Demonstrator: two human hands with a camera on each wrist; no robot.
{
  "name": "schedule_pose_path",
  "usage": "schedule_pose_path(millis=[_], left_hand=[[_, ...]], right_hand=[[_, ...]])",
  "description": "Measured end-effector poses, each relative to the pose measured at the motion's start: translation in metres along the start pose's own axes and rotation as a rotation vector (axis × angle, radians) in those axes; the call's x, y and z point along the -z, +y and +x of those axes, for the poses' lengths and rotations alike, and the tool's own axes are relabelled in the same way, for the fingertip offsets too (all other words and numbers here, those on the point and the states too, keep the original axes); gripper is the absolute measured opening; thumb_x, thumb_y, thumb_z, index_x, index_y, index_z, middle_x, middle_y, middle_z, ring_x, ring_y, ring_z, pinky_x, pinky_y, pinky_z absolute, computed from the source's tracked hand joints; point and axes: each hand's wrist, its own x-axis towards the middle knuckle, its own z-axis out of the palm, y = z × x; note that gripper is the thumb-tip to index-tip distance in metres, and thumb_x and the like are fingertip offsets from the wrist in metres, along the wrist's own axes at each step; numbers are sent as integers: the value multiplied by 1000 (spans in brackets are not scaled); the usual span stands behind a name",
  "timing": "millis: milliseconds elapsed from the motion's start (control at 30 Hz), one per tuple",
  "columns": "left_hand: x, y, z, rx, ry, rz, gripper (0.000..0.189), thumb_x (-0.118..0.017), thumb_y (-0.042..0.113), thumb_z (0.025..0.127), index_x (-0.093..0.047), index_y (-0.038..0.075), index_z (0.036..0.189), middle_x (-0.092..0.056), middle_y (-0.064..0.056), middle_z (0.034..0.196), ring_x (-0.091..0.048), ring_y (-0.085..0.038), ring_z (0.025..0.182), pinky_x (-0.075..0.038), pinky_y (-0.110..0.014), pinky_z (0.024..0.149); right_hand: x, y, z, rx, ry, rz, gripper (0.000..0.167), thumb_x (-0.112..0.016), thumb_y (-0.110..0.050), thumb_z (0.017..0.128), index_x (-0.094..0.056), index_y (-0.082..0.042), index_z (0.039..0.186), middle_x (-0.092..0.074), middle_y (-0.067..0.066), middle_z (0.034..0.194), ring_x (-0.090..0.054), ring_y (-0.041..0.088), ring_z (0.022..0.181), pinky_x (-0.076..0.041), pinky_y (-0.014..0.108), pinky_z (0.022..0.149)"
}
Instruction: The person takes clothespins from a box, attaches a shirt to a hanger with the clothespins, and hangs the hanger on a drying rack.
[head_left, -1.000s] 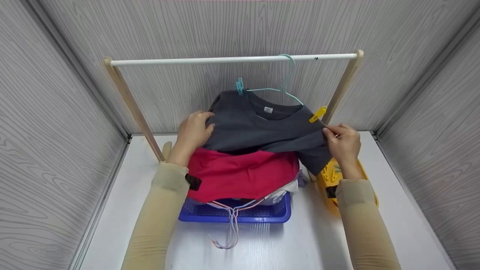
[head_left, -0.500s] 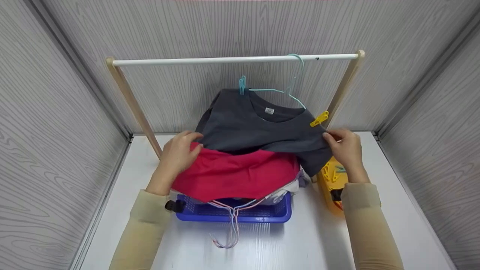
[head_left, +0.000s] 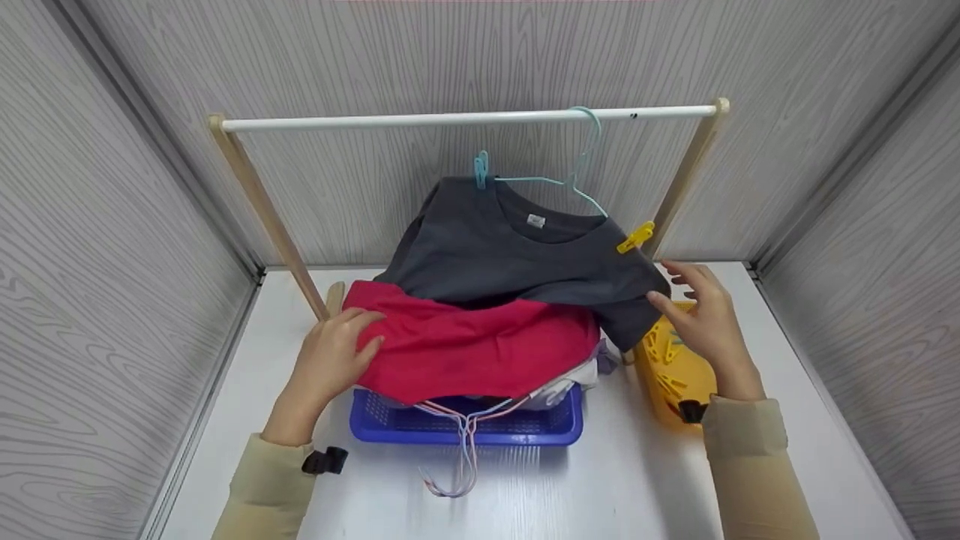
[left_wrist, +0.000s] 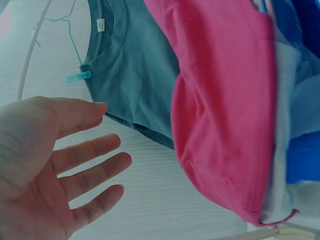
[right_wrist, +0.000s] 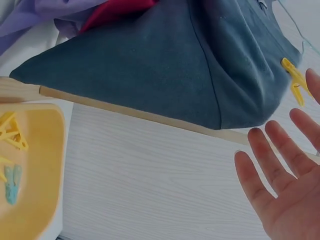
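Note:
A dark grey T-shirt [head_left: 525,262] hangs on a light blue hanger [head_left: 581,165] hooked over the white rail [head_left: 450,120]. A blue clothespin [head_left: 481,169] and a yellow clothespin [head_left: 636,238] sit on its shoulders. Below, a red garment [head_left: 480,345] lies on the pile in the blue basket [head_left: 465,435], covering the shirt's lower part. My left hand [head_left: 330,364] is beside the red garment's left edge, fingers spread; the left wrist view shows a gap between them. Holding nothing, my right hand [head_left: 709,319] hovers by the shirt's right sleeve [right_wrist: 150,70], fingers extended.
Several clothespins lie in a yellow basket [head_left: 697,371] under my right hand. Hangers [head_left: 466,457] stick out over the blue basket's front rim. Wooden posts [head_left: 266,214] carry the rail, and grey wood-grain walls [head_left: 480,60] enclose the table.
My left hand has left the shirt's left sleeve and moved down and left. The right hand has let go of the right sleeve and drawn slightly away.

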Motion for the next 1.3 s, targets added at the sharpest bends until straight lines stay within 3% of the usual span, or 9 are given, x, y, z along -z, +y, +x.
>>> schedule_pose_path(millis=[433, 633, 867, 1000, 1133, 1300], left_hand=[[-11, -20, -37, -12, -38, 26, 34, -80, 7, 80, -71, 4, 112, -69, -14, 105, -67, -34, 93, -51, -53, 81], [-25, -32, -50, -36, -46, 52, 33, -84, 5, 75, -73, 4, 106, -69, -14, 100, -67, -33, 90, -51, -51, 79], [-38, -41, -59, -44, -74, 75, 32, -88, 9, 72, -75, 6, 101, -68, -10, 101, -63, -31, 98, -47, -52, 85], [-44, -44, -61, -38, -92, 98, 34, -87, 8, 72, -75, 6, 104, -66, -10, 102, -60, -32, 102, -45, -53, 89], [-49, -46, -63, -45, -96, 115, 34, -87, 6, 72, -76, 7, 104, -66, -10, 101, -59, -31, 102, -46, -52, 88], [-54, -49, -62, -71, -73, 122, 27, -85, 4, 73, -78, 8, 99, -66, -9, 97, -58, -30, 99, -45, -51, 87]], right_hand=[[-3, -2, -38, 84, 41, -68, 48, -75, -15, 88, -57, -2, 131, -55, 13, 126, -53, 30, 111, -46, 52, 91], [-10, 1, -52, 67, 13, -78, 43, -75, -19, 89, -61, -4, 127, -60, 10, 118, -56, 27, 105, -48, 36, 83], [-21, 13, -64, 93, -23, -75, 38, -79, -10, 83, -66, -5, 118, -65, 8, 109, -59, 20, 96, -46, 20, 79], [-27, 17, -70, 103, -74, -69, 32, -81, -12, 83, -69, -6, 112, -67, 5, 104, -60, 18, 93, -51, 28, 76], [-32, 20, -75, 59, -152, -47, 27, -78, -20, 86, -70, -7, 108, -68, 3, 101, -60, 17, 91, -54, 39, 76], [-39, 25, -80, 6, -213, -2, 26, -76, -24, 88, -71, -6, 106, -69, 1, 100, -61, 20, 89, -54, 38, 77]])
